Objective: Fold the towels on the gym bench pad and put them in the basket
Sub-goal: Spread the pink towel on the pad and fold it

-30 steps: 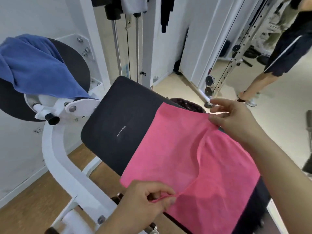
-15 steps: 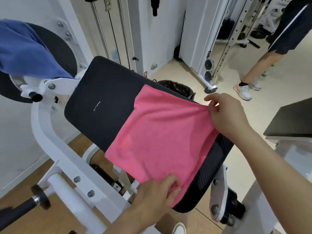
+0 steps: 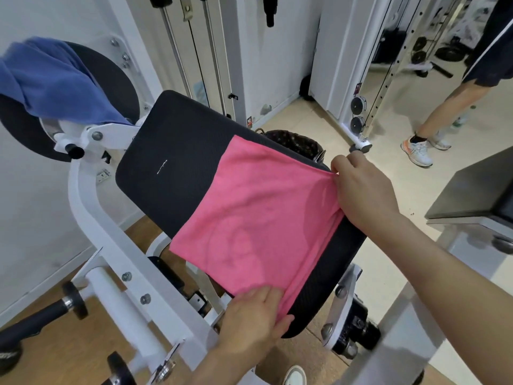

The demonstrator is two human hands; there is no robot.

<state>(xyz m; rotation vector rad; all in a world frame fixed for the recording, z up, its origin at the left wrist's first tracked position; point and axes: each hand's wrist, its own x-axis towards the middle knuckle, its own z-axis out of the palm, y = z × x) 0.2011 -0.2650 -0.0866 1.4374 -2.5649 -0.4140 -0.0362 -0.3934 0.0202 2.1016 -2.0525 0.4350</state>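
On the surface: your pink towel (image 3: 258,218) lies spread across the right part of the tilted black surface (image 3: 177,151); the left part shows bare.
Towel edges: the near left edge hangs off the side of the surface; the right side is pulled into creases that run toward your right hand.
Left grip: your left hand (image 3: 252,320) has the near corner of the pink towel nipped between fingers and thumb, at the lower end of the surface.
Right grip: your right hand (image 3: 363,190) is closed on the far right corner, the cloth bunched at the fingertips, just over the far edge of the surface.
Basket: dark and patterned, the basket (image 3: 297,140) stands on the floor behind the surface, mostly hidden by it; you cannot tell what is in it.
Blue towel: a blue towel (image 3: 52,81) is draped in a heap over the black disc (image 3: 119,87) of the machine at upper left, well apart from both hands.
Beyond: another person's leg (image 3: 444,107) and shoe (image 3: 417,152) stand at the right, near a second bench (image 3: 472,190).
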